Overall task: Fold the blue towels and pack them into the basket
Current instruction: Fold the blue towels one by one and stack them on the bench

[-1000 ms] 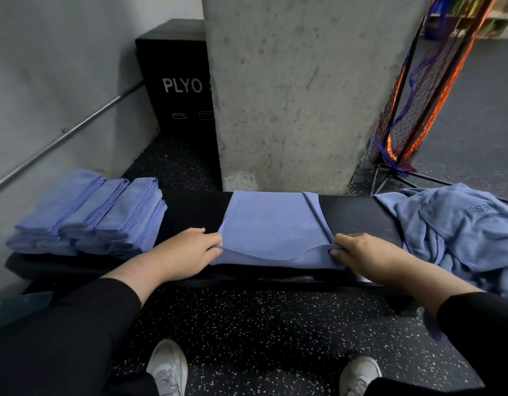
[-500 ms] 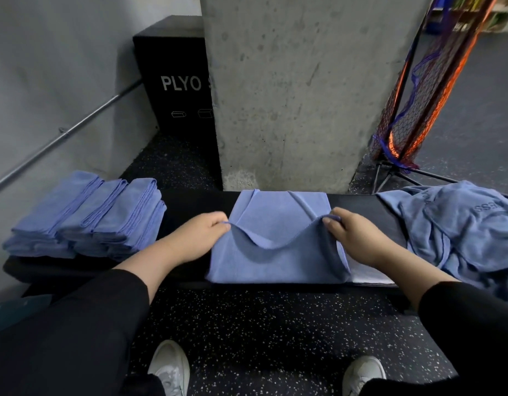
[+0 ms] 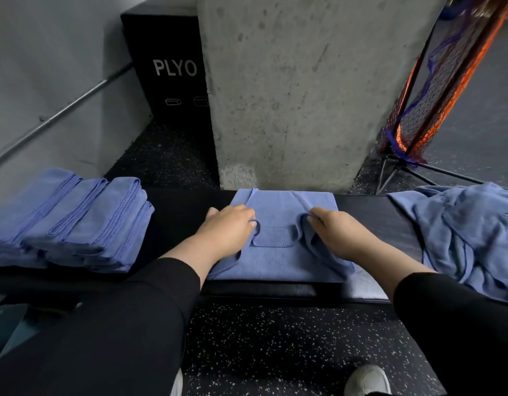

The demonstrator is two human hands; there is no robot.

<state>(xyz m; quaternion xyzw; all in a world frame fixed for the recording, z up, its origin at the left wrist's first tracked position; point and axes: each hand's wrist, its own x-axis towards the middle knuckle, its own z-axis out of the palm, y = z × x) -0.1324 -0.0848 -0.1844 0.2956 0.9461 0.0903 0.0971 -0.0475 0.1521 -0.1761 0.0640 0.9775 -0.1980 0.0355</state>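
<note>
Head view, both hands [image 3: 284, 232] pinching towel [image 3: 278, 261] – folded stack [image 3: 72, 221] left, seemingly unfolded heap [image 3: 470, 232] right.

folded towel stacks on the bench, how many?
3, side by side at the bench's left end: left stack, middle stack, right stack. Towels per stack can't be counted.
</note>
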